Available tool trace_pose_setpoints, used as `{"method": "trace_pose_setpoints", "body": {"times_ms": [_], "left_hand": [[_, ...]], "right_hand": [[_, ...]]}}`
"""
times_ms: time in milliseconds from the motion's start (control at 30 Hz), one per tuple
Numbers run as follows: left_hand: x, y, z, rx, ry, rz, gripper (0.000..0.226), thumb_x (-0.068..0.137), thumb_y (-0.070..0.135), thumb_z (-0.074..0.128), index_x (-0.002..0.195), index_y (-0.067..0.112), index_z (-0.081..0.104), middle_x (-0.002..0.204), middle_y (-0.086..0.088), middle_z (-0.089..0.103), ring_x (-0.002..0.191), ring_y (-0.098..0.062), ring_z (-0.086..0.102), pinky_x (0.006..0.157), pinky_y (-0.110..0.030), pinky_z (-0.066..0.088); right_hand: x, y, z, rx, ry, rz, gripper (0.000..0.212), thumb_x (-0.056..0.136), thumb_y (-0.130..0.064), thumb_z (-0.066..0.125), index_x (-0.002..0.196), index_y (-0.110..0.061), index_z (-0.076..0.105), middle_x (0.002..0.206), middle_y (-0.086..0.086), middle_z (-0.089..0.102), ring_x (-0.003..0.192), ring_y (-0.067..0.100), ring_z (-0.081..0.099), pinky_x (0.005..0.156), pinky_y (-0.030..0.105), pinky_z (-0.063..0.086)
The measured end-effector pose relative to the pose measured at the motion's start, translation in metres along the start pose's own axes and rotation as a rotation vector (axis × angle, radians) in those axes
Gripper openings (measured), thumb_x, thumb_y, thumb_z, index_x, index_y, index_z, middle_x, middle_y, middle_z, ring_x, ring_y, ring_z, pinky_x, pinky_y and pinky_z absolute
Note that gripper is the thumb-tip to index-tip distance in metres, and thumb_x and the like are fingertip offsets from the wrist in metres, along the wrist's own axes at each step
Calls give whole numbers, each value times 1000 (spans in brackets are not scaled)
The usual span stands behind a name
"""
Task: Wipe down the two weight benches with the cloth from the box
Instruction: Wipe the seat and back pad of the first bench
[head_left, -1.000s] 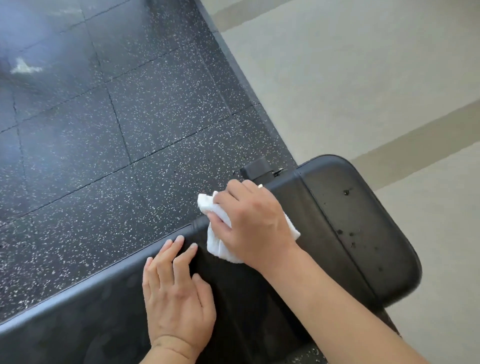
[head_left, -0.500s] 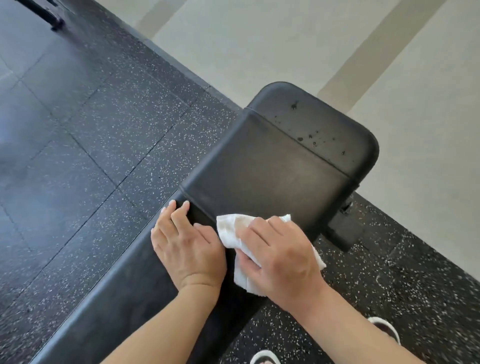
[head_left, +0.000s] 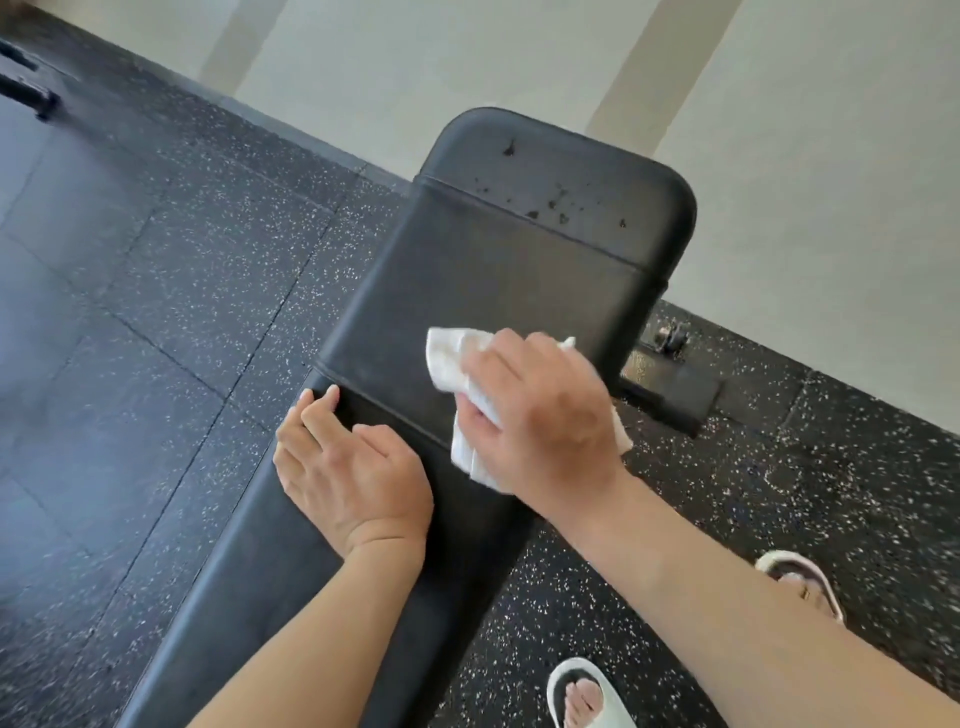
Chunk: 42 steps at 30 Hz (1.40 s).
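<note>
A black padded weight bench runs from the lower left up to the centre of the head view. Its far end pad carries dark specks and nicks. My right hand grips a crumpled white cloth and presses it onto the pad near the bench's right edge. My left hand rests flat on the pad beside it, fingers straight, fingertips at the seam between two pad sections. Only one bench is in view; the box is not visible.
Black speckled rubber floor tiles surround the bench; pale floor begins beyond it. The bench's black metal foot sticks out on the right. My feet in white sandals stand at the lower right. A dark equipment base lies far left.
My view swung round so the bench now points up and away. My right hand slid the cloth from the pad's left edge across to its right side. My left hand stayed planted on the pad.
</note>
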<state>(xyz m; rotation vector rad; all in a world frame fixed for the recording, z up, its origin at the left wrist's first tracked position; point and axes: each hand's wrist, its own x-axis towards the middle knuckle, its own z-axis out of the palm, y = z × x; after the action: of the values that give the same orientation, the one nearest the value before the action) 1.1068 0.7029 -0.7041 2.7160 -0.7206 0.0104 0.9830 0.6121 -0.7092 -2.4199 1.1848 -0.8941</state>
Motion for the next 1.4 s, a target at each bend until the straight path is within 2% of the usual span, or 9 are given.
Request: {"method": "trace_pose_setpoints", "body": {"times_ms": [167,233,367,500,800,967,1167,1300,1400], "left_hand": [[0,1,2,5,-15,-12,44,95,5,48,138,7,54,150,-16,47,134,-46,43,116,-60,30],[-1,-1,4,10,-17,-7,44,96,5,47,139,8,53,149,-16,46,132,-46,43,115,-61,30],[-1,-1,3,18,-23,-3,46,97,11,42,141,9,51,150,-17,44,133,-45,42,115,-59,31],[0,-1,2,13,-25,-10,46,98,11,40,143,10,49,152,-17,42,137,-44,39,116,-57,30],[1,-2,2,22,-44,-23,45,99,11,39,144,11,48,153,-16,41,137,-43,38,116,-58,30],[1,-3,2,25,-42,-14,44,99,11,41,142,10,49,152,-17,42,138,-45,38,117,-58,29],[1,-5,2,16,-47,5,45,98,14,41,142,10,49,152,-16,42,135,-46,40,116,-60,30],[2,-6,4,13,-47,4,44,98,13,43,141,10,50,151,-16,42,135,-46,40,117,-59,28],[1,-7,3,7,-38,3,47,96,16,41,141,9,50,151,-17,43,137,-46,39,118,-60,28]], "right_hand": [[-34,16,-10,148,0,-227,15,96,-20,65,96,-9,75,87,6,64,72,28,52,65,44,46],[-28,42,-13,137,109,-72,16,96,-21,68,101,-8,76,89,8,64,75,29,54,67,45,48],[-9,67,-13,256,350,519,26,93,-23,70,115,-10,68,106,5,59,94,21,61,73,35,52],[-20,36,-1,406,445,725,28,92,-27,64,117,-16,62,111,-3,53,100,17,59,77,39,53],[-128,-46,18,602,245,721,27,100,-46,55,122,-33,45,112,-17,42,96,2,54,68,16,44],[-97,-16,12,466,231,656,30,90,-35,59,116,-25,48,105,-9,42,80,8,50,56,28,48],[-55,27,-9,445,232,569,27,92,-36,60,114,-22,54,110,-3,51,89,6,53,69,24,43],[28,71,-11,131,296,639,24,89,-31,62,107,-17,61,108,-1,56,87,18,58,63,30,38],[42,64,-11,-60,219,514,19,87,-25,64,102,-13,64,101,4,60,86,28,59,61,37,43]]}}
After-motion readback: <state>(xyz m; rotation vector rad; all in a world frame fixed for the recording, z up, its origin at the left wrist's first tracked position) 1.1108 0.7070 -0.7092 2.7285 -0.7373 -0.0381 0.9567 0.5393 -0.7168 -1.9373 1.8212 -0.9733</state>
